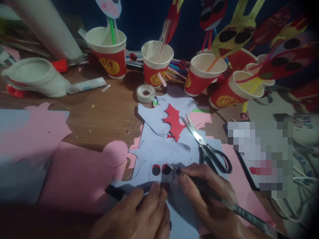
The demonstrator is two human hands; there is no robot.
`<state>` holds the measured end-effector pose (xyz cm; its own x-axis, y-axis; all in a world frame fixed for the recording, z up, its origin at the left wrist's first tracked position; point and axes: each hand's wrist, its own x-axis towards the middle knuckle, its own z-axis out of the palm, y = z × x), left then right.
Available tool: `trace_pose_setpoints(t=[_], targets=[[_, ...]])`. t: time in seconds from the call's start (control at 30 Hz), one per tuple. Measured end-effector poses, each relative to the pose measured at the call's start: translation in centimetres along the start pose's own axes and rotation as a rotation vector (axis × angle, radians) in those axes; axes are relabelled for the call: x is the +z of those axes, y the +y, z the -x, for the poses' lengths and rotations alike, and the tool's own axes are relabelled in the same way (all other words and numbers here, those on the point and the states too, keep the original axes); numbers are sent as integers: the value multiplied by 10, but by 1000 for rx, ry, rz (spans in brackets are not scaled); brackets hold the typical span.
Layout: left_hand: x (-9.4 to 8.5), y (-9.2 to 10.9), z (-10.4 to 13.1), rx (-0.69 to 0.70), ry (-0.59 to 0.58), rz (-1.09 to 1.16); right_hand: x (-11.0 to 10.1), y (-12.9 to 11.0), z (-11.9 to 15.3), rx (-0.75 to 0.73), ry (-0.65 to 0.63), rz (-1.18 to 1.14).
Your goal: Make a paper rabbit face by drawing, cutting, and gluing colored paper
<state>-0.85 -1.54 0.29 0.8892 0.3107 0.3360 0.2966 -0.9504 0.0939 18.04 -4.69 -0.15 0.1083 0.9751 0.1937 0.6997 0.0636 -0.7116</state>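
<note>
My right hand [209, 189] pinches a slim pen [216, 194]. Its tip touches a white paper sheet [174, 151] beside a pair of black ovals [156, 170] with red upper edges. A faint pencil circle surrounds these eye shapes. My left hand [142, 212] rests on the sheet just below them, its fingers close together and bent slightly down onto the paper. A dark stick-like end [114, 192] shows at the left hand's outer side; the rest is hidden. Black-handled scissors [201, 141] lie partly spread above my right hand, near a jagged red paper scrap [174, 122].
Red-and-white paper cups [109, 63] holding paper figures on sticks stand along the back. A tape roll [146, 93] sits before them. Pink paper [74, 179] and a pink circle [115, 153] lie left. A white jug [35, 78] is back left; a partly blurred device [249, 166] lies right.
</note>
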Motion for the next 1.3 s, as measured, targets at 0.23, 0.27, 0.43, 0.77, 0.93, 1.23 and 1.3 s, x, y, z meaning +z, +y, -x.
trace_pose_setpoints(t=[0.23,0.27,0.43,0.77,0.93,1.23,1.3], targets=[[3,-1,-1,9,-19,-9,3,0,-2,-16,-13,11],[2,-1,0,9,-26,-4,4,0,-1,-14,-9,17],[0,1,1,-6,-49,24,7,0,0,14,65,34],[3,3,0,-51,-30,31,2,-1,0,18,36,29],[1,4,1,-59,-45,29,-2,-5,1,93,98,-32],[0,5,-1,-65,-59,41,-2,-3,-2,7,25,37],[0,4,-1,-60,-66,36,-1,-2,-2,1,24,29]])
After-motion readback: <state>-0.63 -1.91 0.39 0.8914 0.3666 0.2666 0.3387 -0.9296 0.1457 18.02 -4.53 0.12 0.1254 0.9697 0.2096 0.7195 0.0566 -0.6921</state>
